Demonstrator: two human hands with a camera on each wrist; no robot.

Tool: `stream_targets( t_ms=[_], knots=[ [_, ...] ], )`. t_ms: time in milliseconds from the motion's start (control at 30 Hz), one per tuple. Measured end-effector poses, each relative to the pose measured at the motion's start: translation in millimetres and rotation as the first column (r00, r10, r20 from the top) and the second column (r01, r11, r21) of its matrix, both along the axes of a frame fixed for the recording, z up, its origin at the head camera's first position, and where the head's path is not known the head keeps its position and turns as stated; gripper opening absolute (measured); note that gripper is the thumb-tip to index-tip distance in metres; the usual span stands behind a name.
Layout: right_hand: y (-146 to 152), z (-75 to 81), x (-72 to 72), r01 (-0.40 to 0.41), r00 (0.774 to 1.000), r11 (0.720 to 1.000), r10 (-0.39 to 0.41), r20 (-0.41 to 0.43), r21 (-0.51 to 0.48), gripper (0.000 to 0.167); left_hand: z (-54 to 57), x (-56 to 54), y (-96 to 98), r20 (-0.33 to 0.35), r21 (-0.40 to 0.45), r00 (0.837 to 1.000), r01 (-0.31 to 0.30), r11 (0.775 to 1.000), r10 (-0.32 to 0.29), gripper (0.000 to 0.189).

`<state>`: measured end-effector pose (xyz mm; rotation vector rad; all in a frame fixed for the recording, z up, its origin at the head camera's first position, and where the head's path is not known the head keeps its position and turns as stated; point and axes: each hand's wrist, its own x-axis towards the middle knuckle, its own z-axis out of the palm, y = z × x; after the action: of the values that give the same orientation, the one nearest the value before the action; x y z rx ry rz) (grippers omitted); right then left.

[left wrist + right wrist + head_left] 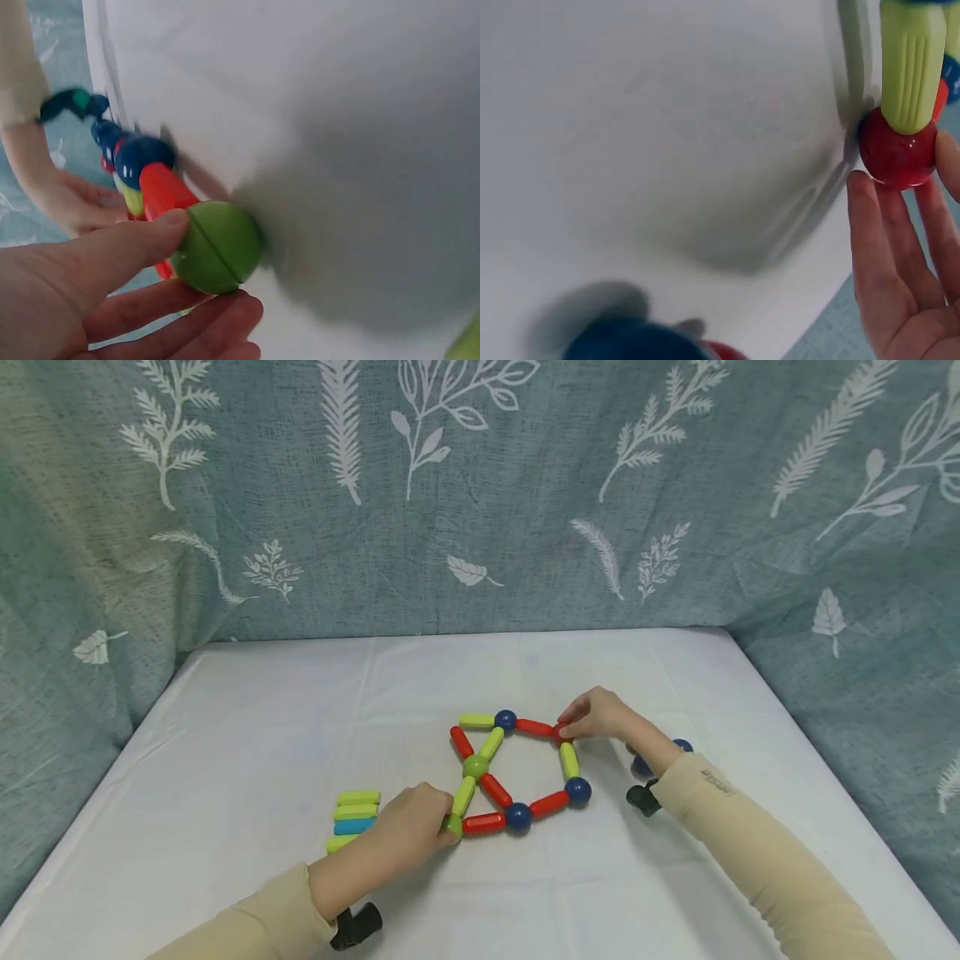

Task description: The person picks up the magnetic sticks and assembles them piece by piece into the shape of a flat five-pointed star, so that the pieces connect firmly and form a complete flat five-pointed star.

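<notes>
A flat figure of magnetic rods and balls lies on the table, with a green ball (476,767) at its inner joint. My left hand (408,828) pinches another green ball (217,247) at the figure's near left corner, where a red rod (483,823) and a yellow-green rod (463,796) meet. At the far right corner my right hand (602,713) holds a red ball (898,154) between thumb and fingers. That ball joins a red rod (535,727) and a yellow-green rod (913,67). Blue balls (518,817) form other corners.
Beside the left forearm lie several loose rods in a row, yellow-green (358,797) and blue (354,827). Loose blue balls (642,767) sit behind the right forearm, partly hidden. A leaf-patterned curtain (480,568) hangs behind the white-covered table (247,752).
</notes>
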<state>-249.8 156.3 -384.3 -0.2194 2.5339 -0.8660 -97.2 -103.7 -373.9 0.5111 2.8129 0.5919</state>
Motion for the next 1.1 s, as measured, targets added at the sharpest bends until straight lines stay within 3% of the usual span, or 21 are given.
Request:
stream_targets(
  t_ms=[167,400,733,1100],
  knots=[
    [7,-0.2,13.3,-0.039,0.999,0.999,0.041,-0.036,0.032,0.022,4.1,-11.9,-10.3,-0.039,-0.046,0.999,-0.037,0.998,0.035,0.012],
    [11,-1.5,38.3,-0.046,0.995,0.998,0.05,-0.085,0.052,0.015,4.9,-31.7,-24.9,-0.093,-0.094,0.995,-0.036,0.995,0.027,0.018],
    [10,-4.5,69.1,-0.066,0.995,0.998,0.067,-0.079,0.013,0.02,-4.8,-59.9,-33.2,-0.158,-0.11,0.987,-0.05,0.993,0.032,0.022],
    [8,-5.5,83.3,-0.074,0.994,0.997,0.073,-0.075,-0.008,0.021,-7.4,-73.1,-30.5,-0.166,-0.116,0.986,-0.049,0.992,0.029,0.027]
  ],
)
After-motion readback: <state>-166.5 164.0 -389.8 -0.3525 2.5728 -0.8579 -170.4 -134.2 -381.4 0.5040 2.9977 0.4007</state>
